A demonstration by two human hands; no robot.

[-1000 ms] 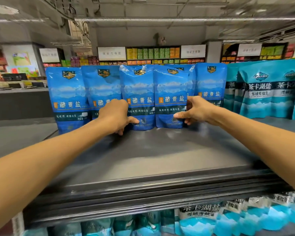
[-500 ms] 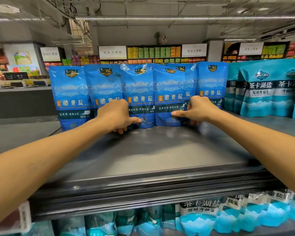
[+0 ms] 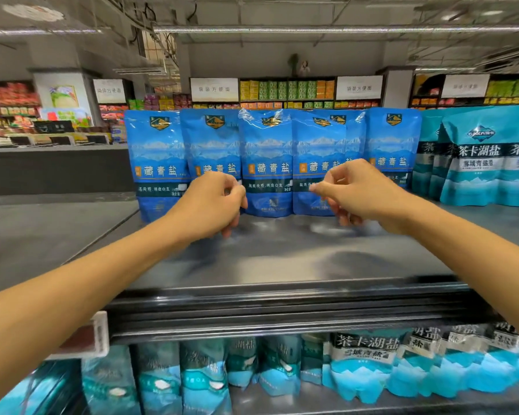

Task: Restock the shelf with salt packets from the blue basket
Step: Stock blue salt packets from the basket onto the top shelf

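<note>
Several blue salt packets stand upright in a row at the back of the grey top shelf. My left hand hovers in front of the second packet from the left, fingers loosely curled, holding nothing. Near the fourth packet, my right hand is also raised with its fingers loosely curled and nothing in them. Both hands are slightly blurred and sit just clear of the packets. The blue basket is not in view.
Teal salt bags stand to the right of the blue row on the same shelf. More teal bags fill the shelf below. A price tag hangs on the shelf's front edge at left. Store aisles lie behind.
Both hands have let go of the packet bottoms and lifted back off the shelf toward me. The packets stay standing in their row.
</note>
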